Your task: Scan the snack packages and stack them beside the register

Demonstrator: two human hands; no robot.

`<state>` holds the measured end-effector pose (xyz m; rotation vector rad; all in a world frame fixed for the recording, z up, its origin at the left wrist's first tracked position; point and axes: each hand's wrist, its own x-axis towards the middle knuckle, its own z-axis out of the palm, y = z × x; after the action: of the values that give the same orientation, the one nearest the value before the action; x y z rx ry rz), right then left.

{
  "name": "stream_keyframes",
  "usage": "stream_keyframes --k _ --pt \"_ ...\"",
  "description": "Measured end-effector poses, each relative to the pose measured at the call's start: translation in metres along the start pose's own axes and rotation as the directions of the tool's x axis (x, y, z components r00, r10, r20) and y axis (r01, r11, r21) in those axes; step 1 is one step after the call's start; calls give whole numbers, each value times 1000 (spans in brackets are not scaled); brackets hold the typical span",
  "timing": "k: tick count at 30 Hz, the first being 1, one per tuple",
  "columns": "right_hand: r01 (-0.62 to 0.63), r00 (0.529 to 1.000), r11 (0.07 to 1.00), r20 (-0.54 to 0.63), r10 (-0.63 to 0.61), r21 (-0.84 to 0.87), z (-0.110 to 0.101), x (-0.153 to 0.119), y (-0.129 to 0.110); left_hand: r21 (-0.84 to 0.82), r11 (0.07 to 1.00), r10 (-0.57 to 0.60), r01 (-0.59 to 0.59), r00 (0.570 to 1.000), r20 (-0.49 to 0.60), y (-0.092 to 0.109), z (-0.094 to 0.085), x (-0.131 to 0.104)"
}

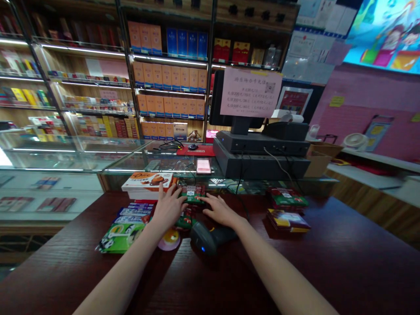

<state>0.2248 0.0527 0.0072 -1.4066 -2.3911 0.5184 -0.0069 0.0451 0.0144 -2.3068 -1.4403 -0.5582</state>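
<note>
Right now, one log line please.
left hand: on green packet | right hand: on same packet | scanner: lying on counter

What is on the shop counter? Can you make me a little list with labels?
place: a dark wooden counter in a shop, with shelves of boxes behind
left hand: flat on a green and red packet, one finger on the orange and white box
right hand: fingers touching the same packet
scanner: black, lying under the right wrist
left side: green packet and blue packets
right side: two small stacks of packets
behind: black till with a pink paper sign
</note>
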Motion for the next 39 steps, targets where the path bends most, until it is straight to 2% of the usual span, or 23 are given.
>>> stream_keyframes --k 5,13,19,27,39 --pt "30 999 999 -12 -30 -16 -3 -10 3 28 1000 -5 5 1000 -1 0 2 -1" --pt "2 1000 1000 -17 -2 -16 -9 -26 13 -18 1000 -6 5 1000 -16 0 -2 3" --pt "-19 1000 1000 8 19 -5 -11 -34 18 64 998 26 -29 999 46 5 -5 10" --pt "-20 999 999 36 19 24 -9 -35 24 7 1000 -11 10 999 43 11 5 17" --pt "-17 999 998 -36 19 65 -12 -40 19 -55 998 4 0 998 67 11 5 20"
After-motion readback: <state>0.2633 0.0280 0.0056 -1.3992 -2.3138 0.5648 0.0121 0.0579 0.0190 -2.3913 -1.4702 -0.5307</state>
